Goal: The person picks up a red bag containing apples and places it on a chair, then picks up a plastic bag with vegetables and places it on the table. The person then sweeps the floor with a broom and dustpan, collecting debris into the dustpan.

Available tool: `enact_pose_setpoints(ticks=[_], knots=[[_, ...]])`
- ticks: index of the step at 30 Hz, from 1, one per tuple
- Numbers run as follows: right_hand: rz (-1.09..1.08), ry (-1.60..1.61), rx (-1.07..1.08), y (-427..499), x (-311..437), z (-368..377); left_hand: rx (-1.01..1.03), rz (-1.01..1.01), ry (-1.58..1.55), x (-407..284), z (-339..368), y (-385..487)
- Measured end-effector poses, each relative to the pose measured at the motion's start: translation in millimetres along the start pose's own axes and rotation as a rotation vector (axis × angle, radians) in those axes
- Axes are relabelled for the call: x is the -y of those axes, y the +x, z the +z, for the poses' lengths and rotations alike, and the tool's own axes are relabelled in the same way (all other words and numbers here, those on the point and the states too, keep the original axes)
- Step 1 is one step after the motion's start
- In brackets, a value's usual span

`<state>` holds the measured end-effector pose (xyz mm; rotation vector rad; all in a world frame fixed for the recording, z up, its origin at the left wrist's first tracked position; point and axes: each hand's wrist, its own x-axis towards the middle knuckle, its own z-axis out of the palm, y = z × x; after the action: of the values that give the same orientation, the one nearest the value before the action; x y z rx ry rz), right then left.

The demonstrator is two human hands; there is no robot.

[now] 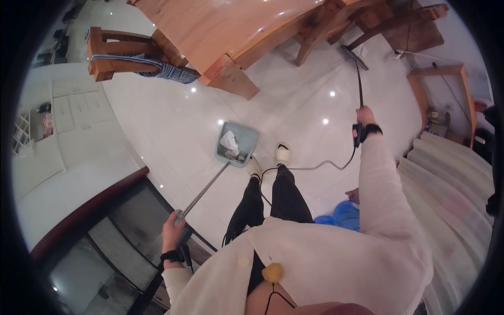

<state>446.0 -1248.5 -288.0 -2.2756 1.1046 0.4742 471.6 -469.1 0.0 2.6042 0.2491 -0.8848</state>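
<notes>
My left hand [172, 227] grips the upper end of the long handle of a grey-green dustpan [247, 138], which rests on the floor just ahead of my left foot. Crumpled white paper [229, 141] and some dark grey debris [235, 156] lie inside the pan. On the other side, my right hand [366, 116] is closed around the thin dark handle of a broom [360, 88]. The broom's head [354, 57] touches the floor at the far right, beside a wooden leg. A small pale piece [361, 50] lies near it.
A wooden table [204, 27] stands ahead, with a wooden chair [130, 49] at its left. A glass-fronted dark cabinet [130, 220] is at my left. Blue plastic basins [346, 215] sit behind my right leg. A pale curtain [437, 189] hangs at right. A black cable [315, 167] crosses my legs.
</notes>
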Motion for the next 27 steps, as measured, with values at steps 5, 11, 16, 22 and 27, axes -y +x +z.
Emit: enact_pose_setpoints(ticks=[5, 11, 16, 22, 27], knots=[[-0.271, -0.393, 0.118, -25.9, 0.2, 35.6, -0.005, 0.041, 0.045, -15.3, 2.1, 7.1], [0.209, 0.153, 0.312, -255.9, -30.0, 22.6, 0.064, -0.012, 0.007, -15.3, 9.3, 19.8], [0.105, 0.213, 0.149, -352.8, -60.8, -11.6, 0.089, -0.012, -0.009, -14.7, 20.6, 26.4], [0.215, 0.279, -0.097, -282.7, -109.4, -48.1, 0.077, 0.001, -0.142, -66.5, 39.1, 15.5], [0.076, 0.202, -0.2, -88.8, -128.8, -130.0, -0.011, -0.043, -0.217, -134.8, 72.5, -2.2]])
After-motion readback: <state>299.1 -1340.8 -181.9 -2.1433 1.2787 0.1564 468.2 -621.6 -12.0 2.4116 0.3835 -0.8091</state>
